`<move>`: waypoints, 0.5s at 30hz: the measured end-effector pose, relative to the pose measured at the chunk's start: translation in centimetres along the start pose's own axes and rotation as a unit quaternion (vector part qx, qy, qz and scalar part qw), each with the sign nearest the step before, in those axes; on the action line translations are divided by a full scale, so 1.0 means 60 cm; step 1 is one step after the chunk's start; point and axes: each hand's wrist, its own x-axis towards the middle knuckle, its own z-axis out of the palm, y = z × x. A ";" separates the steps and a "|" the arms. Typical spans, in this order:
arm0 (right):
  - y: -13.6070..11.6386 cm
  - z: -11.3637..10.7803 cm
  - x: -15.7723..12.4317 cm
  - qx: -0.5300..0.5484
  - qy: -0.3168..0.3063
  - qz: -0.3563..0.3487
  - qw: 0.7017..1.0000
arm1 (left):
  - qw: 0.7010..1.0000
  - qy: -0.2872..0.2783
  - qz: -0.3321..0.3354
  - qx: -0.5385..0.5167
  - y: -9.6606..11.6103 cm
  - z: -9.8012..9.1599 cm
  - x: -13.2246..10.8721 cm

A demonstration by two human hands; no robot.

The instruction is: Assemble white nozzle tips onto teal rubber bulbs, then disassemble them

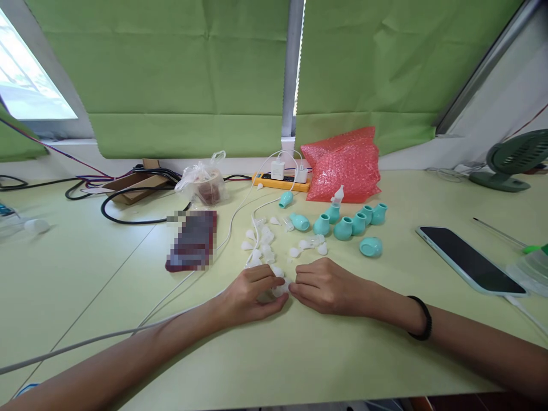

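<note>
My left hand (256, 294) is closed, thumb and fingers around a small translucent white plastic nozzle (281, 289) just above the table. From the other side my right hand (329, 288) meets it, its fingers pinched together at the nozzle's right end; what lies between these fingertips is hidden. Just beyond the hands lies a loose pile of white and clear plastic tips (266, 235), with more tips (305, 245) to its right. Several teal squeeze bulbs (343, 228) stand or lie behind the right hand. One upright bulb (333, 213) carries a clear nozzle (338, 195).
A white cable (180, 313) runs under my left forearm. Left stand a blurred dark phone-like object (192, 241), a bagged tape roll (209, 188) and a cardboard box (135, 191). Behind are a power strip (263, 180) and red bubble wrap (345, 171); right, a phone (468, 257) and fan (514, 157).
</note>
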 end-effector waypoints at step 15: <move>0.010 -0.007 0.006 0.210 0.010 0.113 0.971 | 0.999 0.012 -0.036 -0.001 0.003 0.000 0.004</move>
